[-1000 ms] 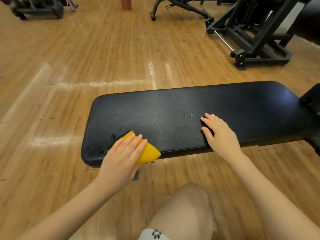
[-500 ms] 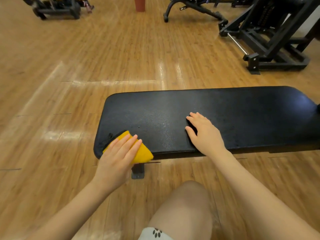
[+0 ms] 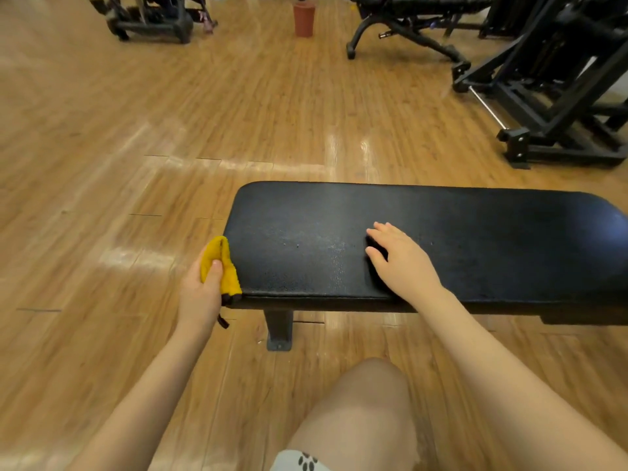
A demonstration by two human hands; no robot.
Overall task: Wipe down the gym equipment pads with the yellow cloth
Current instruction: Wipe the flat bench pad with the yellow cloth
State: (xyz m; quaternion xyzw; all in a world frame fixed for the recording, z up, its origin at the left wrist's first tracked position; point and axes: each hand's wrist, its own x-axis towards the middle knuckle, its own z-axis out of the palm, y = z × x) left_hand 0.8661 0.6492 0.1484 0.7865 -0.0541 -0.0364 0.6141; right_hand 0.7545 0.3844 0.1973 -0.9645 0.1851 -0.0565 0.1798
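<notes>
A long black bench pad (image 3: 475, 232) lies across the middle of the head view on a metal leg (image 3: 279, 329). My left hand (image 3: 198, 294) grips the folded yellow cloth (image 3: 222, 266) against the pad's left end, thumb on top of the cloth. My right hand (image 3: 402, 260) rests flat on the pad's top near its front edge, fingers straight. The pad's surface shows faint damp specks between the two hands.
Wooden floor all around. A black weight machine frame (image 3: 550, 96) stands at the right back, another bench (image 3: 407, 25) and a rack (image 3: 153, 18) at the far back, with a brown cup-like post (image 3: 304, 20) between them. My bare knee (image 3: 367, 402) is below the bench.
My left hand has slid the cloth off the pad's top front corner and round to its left end. The view has shifted, so the bench sits further right. My right hand stays on the pad.
</notes>
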